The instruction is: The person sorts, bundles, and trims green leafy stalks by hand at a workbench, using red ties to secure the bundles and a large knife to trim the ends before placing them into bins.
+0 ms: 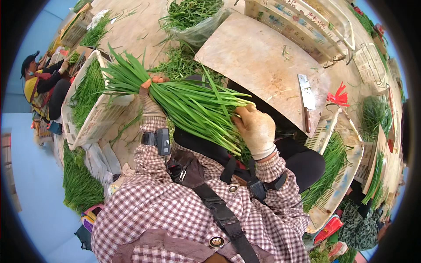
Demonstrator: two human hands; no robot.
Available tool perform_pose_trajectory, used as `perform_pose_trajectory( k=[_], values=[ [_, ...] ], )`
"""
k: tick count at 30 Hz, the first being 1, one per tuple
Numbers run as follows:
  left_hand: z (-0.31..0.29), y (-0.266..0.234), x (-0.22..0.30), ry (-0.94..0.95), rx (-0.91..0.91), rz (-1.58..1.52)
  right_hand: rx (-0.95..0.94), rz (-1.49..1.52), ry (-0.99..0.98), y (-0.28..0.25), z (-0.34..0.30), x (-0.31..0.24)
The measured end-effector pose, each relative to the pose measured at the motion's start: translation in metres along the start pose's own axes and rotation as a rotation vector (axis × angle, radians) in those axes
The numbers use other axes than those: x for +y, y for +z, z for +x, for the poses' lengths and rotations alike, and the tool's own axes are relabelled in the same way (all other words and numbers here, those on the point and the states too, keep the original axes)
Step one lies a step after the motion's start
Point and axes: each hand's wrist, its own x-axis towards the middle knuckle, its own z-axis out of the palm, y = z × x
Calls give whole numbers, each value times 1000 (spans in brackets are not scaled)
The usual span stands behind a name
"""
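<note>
A thick bunch of long, flat green garlic chives lies across my lap, its leaves fanning to the upper left and its pale stem ends toward the right. My left hand is closed round it near the leafy end; the bunch covers part of the fingers. At the stem end, my right hand, in a pale work glove, has its fingers bent and pinched on some of the stalks. A cleaver-like knife with a wooden handle rests on the tan board beyond my right hand.
Plastic crates of chives stand at left and right. A clear bag of greens and loose trimmings lie ahead. An upright crate borders the board; red ties lie beside it. Another person sits far left.
</note>
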Motion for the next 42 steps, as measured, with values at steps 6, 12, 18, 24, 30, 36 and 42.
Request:
perform_pose_trajectory(
  k=[6,12,18,24,30,36,42],
  values=[
    [2,5,-6,42,22,97,173,151,-3,13,-11,18],
    [13,-43,11,9,327,427,314,539,476,23,-72,110],
    [8,-54,19,-73,724,598,-75,108,483,25,-84,108],
    [-2,-48,22,-71,697,560,-64,278,396,52,-68,95],
    [-6,-45,19,-81,672,541,215,531,350,45,-55,89],
    [-5,-41,15,-92,654,518,440,657,1,2,-6,43],
    [0,-46,13,-104,647,494,364,1038,-285,-17,35,4]
  ],
)
